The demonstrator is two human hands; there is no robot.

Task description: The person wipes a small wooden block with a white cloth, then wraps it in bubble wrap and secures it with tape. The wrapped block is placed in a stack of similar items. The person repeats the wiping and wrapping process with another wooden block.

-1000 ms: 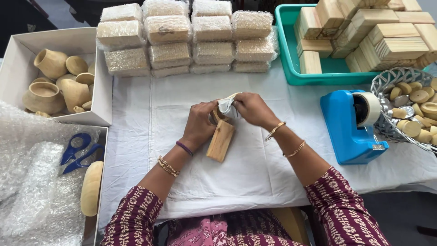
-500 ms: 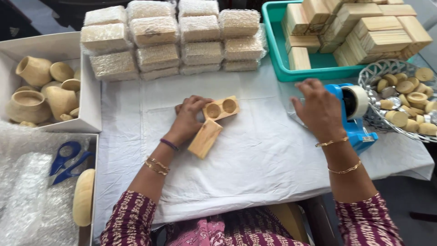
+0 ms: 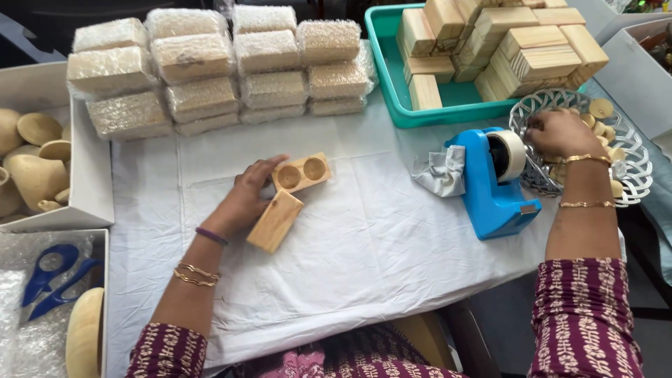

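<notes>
My left hand rests on the white cloth, its fingers touching a wooden block with two round hollows. A plain wooden block lies tilted just below that hand. My right hand reaches into a white wire basket of small round wooden pieces at the right; whether it grips one is hidden. A blue tape dispenser stands between the two hands, with a crumpled grey cloth at its left side.
Stacks of bubble-wrapped blocks line the back. A green tray holds several bare wooden blocks. A white box at the left holds wooden cups. Blue scissors lie on bubble wrap at lower left.
My right hand left the blocks, passed over the tape dispenser and now reaches into the wire basket. The left hand stays by the two blocks, which now lie on the cloth.
</notes>
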